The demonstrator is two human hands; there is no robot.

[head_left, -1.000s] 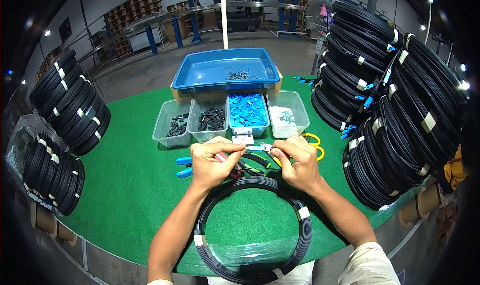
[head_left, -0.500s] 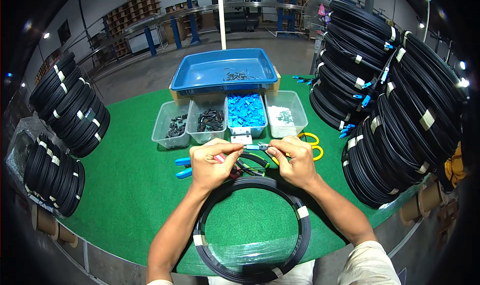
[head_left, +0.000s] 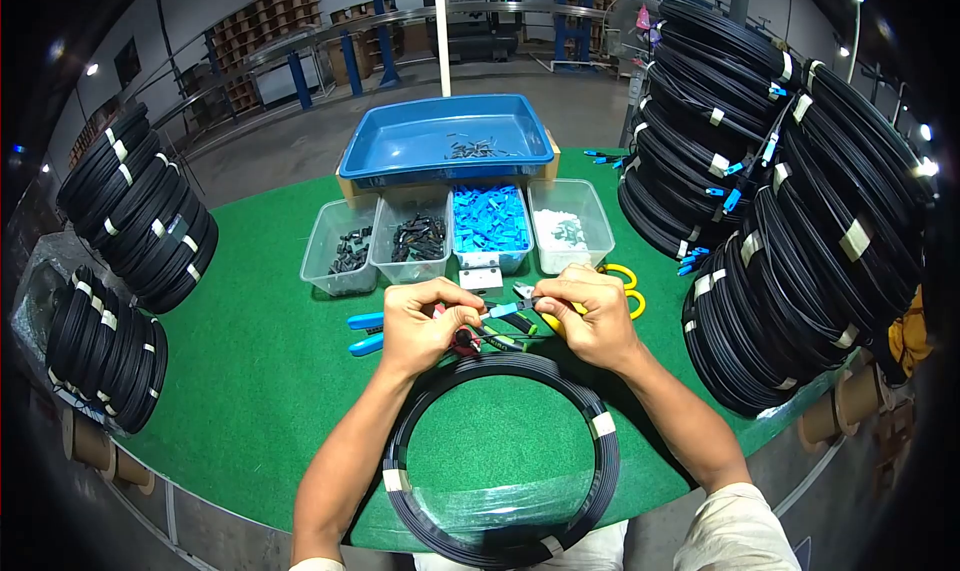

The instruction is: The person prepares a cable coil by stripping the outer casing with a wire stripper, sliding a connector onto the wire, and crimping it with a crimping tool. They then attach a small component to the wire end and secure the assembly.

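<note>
A small light-blue fibre connector [head_left: 505, 311] spans the gap between my hands, slightly tilted. The thumb and index finger of my left hand [head_left: 425, 329] pinch its left end. My right hand [head_left: 592, 321] is closed in a pinch at the black cable end on its right; the fingertips hide part of it. Below both hands lies a coil of black cable [head_left: 398, 441] bound with pale tape. Around and behind the hands are a blue-handled tool [head_left: 366, 345], a black-and-green-handled tool [head_left: 520, 323], metal plier jaws [head_left: 523, 290] and yellow-handled scissors [head_left: 637, 304].
Clear bins hold black parts [head_left: 418, 237], blue connector pieces [head_left: 490, 221] and white pieces [head_left: 560, 231]. A white block [head_left: 480, 279] stands before them, a blue tray [head_left: 450, 176] behind. Cable coils are stacked at left [head_left: 140, 211] and right [head_left: 700, 131] on the green table [head_left: 260, 391].
The blue connector has tilted, its right end now higher, and more of it shows between my hands. My left fingertips have dropped slightly. Both hands keep their pinch.
</note>
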